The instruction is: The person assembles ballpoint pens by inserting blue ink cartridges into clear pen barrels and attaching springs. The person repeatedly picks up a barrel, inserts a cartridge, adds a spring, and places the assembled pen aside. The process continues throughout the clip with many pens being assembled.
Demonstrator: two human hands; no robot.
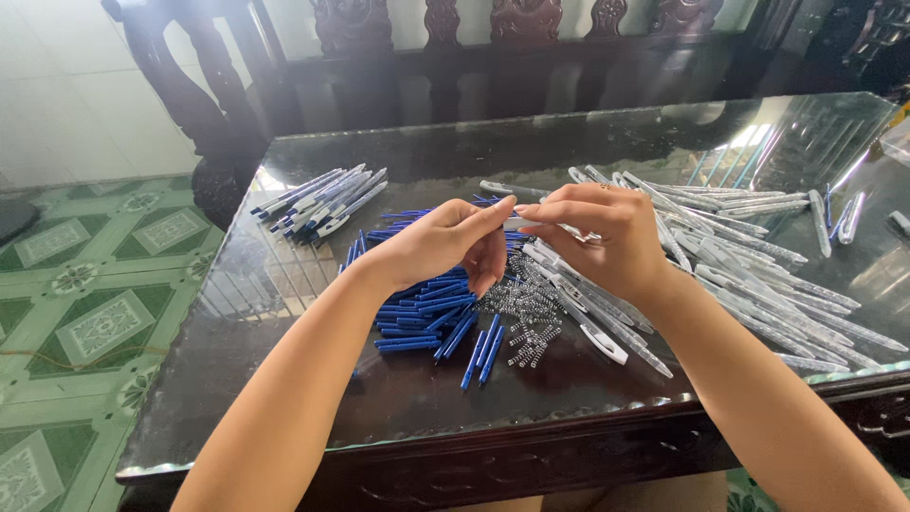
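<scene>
Above the glass-topped dark table (313, 417), our left hand (445, 242) and right hand (607, 237) pinch one clear plastic pen barrel (519, 224) between them, mid-assembly we judge; seating a part calls for careful alignment.

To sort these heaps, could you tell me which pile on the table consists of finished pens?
The pile at the far left: its pens show both blue and white parts together, unlike the all-blue heap and clear barrels.
</scene>
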